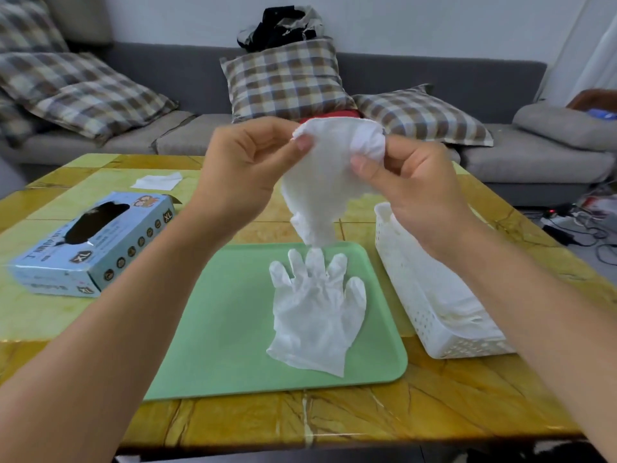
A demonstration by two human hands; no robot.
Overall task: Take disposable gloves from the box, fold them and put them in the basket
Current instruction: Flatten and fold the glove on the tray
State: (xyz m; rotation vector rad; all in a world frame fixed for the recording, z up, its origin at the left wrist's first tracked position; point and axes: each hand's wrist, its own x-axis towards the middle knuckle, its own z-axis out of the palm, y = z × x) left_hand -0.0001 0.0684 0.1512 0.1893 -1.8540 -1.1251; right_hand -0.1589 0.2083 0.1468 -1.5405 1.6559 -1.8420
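Nearest, on the yellow marbled table [417, 412], lies a green tray [233, 345] with one white glove [317, 322] spread flat on it, fingers pointing to the far side and cuff toward the near edge. Just right of the tray stands a white perforated basket [417, 295], long and narrow, running from near to far; crumpled white material, likely gloves, lies at its bottom toward the near end, though how many pieces cannot be told. On the left, well apart from the tray, rests the blue glove box [100, 245] marked XL, its oval top opening showing only dark inside. Above the far edge of the tray, both hands are raised and hold a second glove [317, 188] by its cuff: the left hand [247, 165] pinches one corner between thumb and curled fingers, and the right hand [407, 182] pinches the other bunched corner the same way, so the glove hangs down between them with its crumpled fingers dangling just over the flat glove's fingertips. Farther back on the table lies a small white sheet [157, 181]. Beyond the table runs a grey sofa [500, 95] with plaid cushions [283, 78] and a heap of dark clothing [283, 26] on its backrest.
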